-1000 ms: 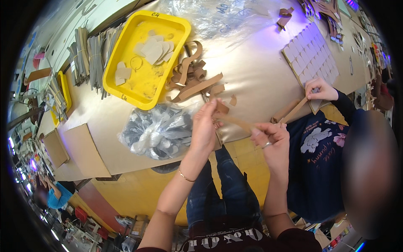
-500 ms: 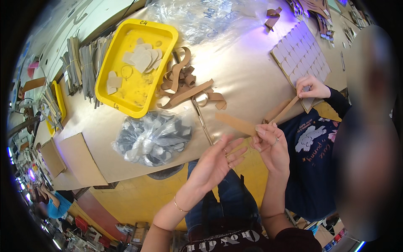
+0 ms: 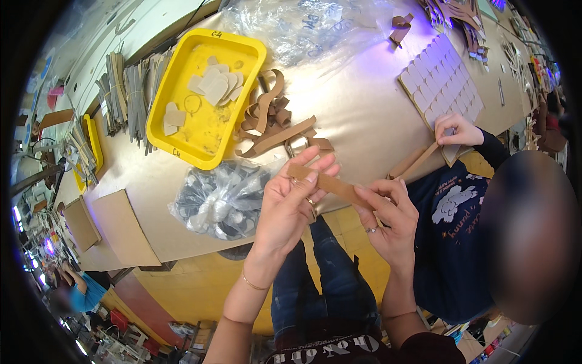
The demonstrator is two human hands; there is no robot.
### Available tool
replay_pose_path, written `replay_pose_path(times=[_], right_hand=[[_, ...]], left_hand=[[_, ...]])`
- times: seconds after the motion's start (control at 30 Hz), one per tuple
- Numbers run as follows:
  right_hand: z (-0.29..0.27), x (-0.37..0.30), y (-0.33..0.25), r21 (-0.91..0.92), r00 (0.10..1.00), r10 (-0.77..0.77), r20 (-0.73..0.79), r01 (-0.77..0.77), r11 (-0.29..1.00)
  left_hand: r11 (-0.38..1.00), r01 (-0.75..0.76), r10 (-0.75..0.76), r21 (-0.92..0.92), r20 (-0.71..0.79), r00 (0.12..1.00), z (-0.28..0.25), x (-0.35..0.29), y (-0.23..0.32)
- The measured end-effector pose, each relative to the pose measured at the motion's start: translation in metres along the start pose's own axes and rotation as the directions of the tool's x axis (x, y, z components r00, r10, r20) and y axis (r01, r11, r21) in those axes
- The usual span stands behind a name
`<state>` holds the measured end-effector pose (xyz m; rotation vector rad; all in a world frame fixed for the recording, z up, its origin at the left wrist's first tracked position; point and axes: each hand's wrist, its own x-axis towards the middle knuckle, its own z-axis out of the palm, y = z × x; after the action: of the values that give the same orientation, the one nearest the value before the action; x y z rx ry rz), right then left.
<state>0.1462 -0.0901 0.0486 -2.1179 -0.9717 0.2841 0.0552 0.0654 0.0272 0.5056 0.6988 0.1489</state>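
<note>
A short brown strip (image 3: pixel 334 185), leather-like, is stretched between my two hands above the near edge of the table. Its left end lies across the fingers of my left hand (image 3: pixel 284 209), with the thumb pressed on top. My right hand (image 3: pixel 388 221) pinches the other end between thumb and fingers. Just beyond my left hand is a pile of curled brown strips (image 3: pixel 276 124). A shiny round metal piece (image 3: pixel 297 144) sits beside that pile, partly hidden by my fingers.
A yellow tray (image 3: pixel 159 130) holds pale cut pieces; a clear bag (image 3: pixel 218 200) of dark pieces lies nearer. At right, a co-worker's hand (image 3: pixel 459 129) holds another brown strip near a board of pale pieces (image 3: pixel 441 79). Cardboard sheets (image 3: pixel 124 227) and bundled grey strips (image 3: pixel 138 91) are at left.
My left hand has moved up and closed on the strip's free end. My right hand has turned, and the strip now spans both hands. The co-worker's head has moved lower in view.
</note>
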Motion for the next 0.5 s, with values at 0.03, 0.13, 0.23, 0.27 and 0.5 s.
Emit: replay_pose_path(times=[0.03,0.13,0.23,0.27,0.5], right_hand=[[0.0013,-0.0002,0.001,-0.007,1.0,-0.001,-0.018,0.001,1.0],[0.0047,-0.0013,0.0038,-0.005,0.998,0.023,-0.061,-0.023,1.0],[0.0054,-0.0022,0.0055,0.083,0.989,0.126,-0.074,-0.12,0.989],[0.0049,-0.0022,0.0061,0.142,0.982,0.177,-0.07,-0.166,0.976],[0.0015,-0.0043,0.0092,0.753,0.758,0.563,0.329,-0.57,0.328]], left_hand=[[0.999,-0.018,0.019,-0.026,0.027,0.999,0.0004,0.0007,0.0009],[0.997,-0.032,0.035,-0.074,0.041,0.999,0.0017,0.0005,0.0037],[0.988,-0.028,0.043,-0.153,0.095,0.995,0.0016,-0.0008,0.0065],[0.977,-0.017,0.046,-0.212,0.136,0.99,0.0012,-0.0015,0.0077],[0.98,-0.101,0.087,0.174,0.083,0.993,-0.0026,-0.0018,0.0097]])
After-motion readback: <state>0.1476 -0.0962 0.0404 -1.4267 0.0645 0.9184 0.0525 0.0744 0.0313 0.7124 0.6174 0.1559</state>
